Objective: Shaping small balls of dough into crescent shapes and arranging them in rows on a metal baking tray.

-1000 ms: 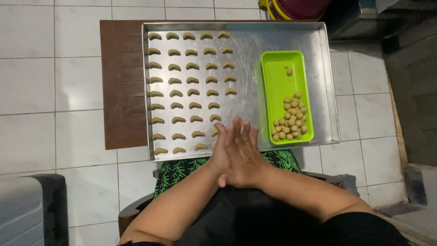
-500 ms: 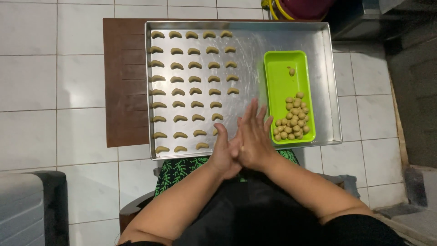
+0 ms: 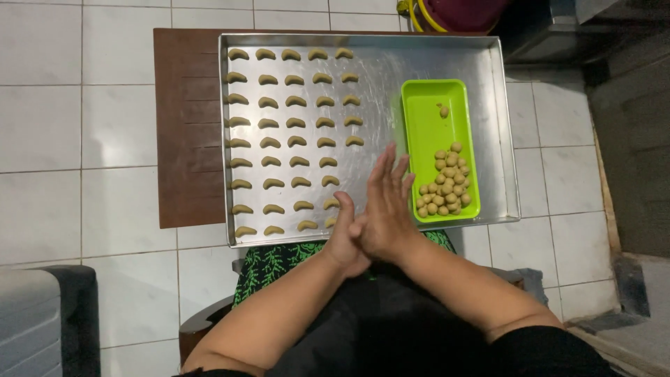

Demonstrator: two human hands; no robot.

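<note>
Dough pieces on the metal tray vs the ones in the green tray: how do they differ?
Shape: the pieces on the metal tray are curved crescents; the pieces in the green tray are small round balls.
Layout: the crescents lie apart in neat rows and columns on the metal tray; the balls sit heaped together at the near end of the green tray, with one stray ball farther up.
Shared: the same pale tan-green colour.

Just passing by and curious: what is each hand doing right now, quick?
Left hand: pressed palm to palm under the right one; anything between them is hidden.
Right hand: fingers straight, laid flat over the left, above the metal tray.
</note>
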